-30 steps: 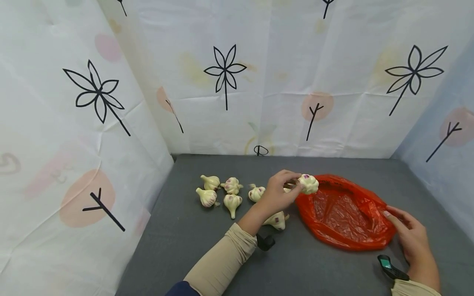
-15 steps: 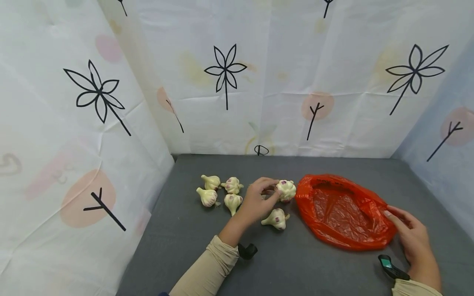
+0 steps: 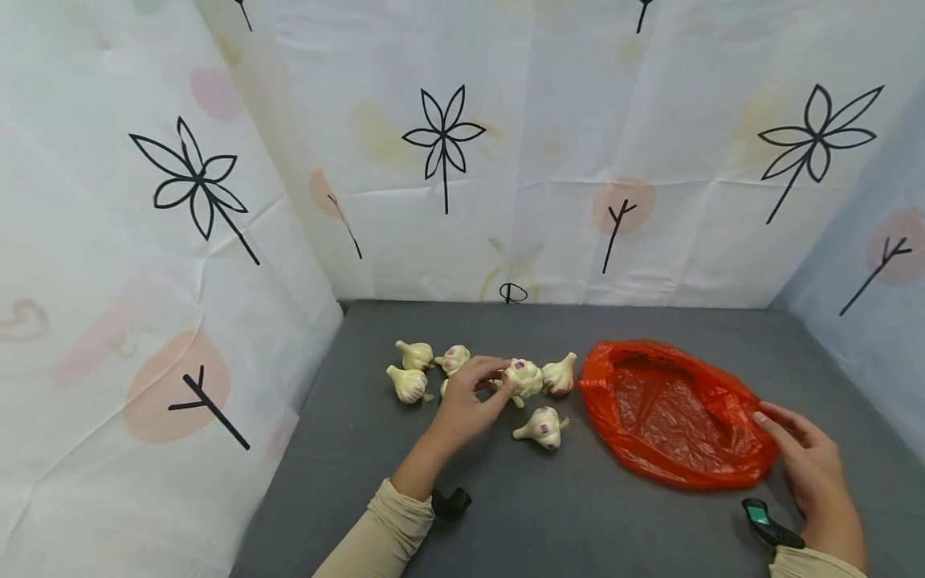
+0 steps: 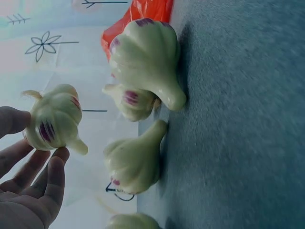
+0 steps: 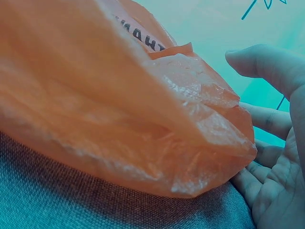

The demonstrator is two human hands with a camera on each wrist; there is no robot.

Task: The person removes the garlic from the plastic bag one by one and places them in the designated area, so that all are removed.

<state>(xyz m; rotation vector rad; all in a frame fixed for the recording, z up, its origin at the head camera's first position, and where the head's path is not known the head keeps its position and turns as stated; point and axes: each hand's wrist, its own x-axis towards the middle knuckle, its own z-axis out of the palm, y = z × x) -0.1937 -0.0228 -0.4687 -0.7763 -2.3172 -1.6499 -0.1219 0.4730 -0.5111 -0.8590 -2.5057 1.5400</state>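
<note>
My left hand [image 3: 466, 401] pinches a garlic bulb [image 3: 523, 377] between thumb and fingertips, above the grey table. The left wrist view shows this pale, purple-streaked bulb [image 4: 55, 119] raised off the surface, its stem pointing away. Close by lie two more bulbs, one garlic [image 3: 559, 375] near the bag and one garlic [image 3: 542, 427] nearer the front. On the right, a red plastic bag [image 3: 668, 417] lies with its mouth spread wide. My right hand [image 3: 809, 466] is at its right edge; in the right wrist view the fingers [image 5: 269, 119] reach along the bag's side and the thumb stands apart.
Several garlic bulbs [image 3: 414, 354] sit in a cluster on the left of the table [image 3: 592, 514], one partly hidden behind my left hand. A patterned white cloth [image 3: 542, 160] hangs around the back and sides.
My left hand has moved left from over the bag's edge with the garlic bulb, uncovering a bulb beside the bag. My right hand and the bag have stayed in place.
</note>
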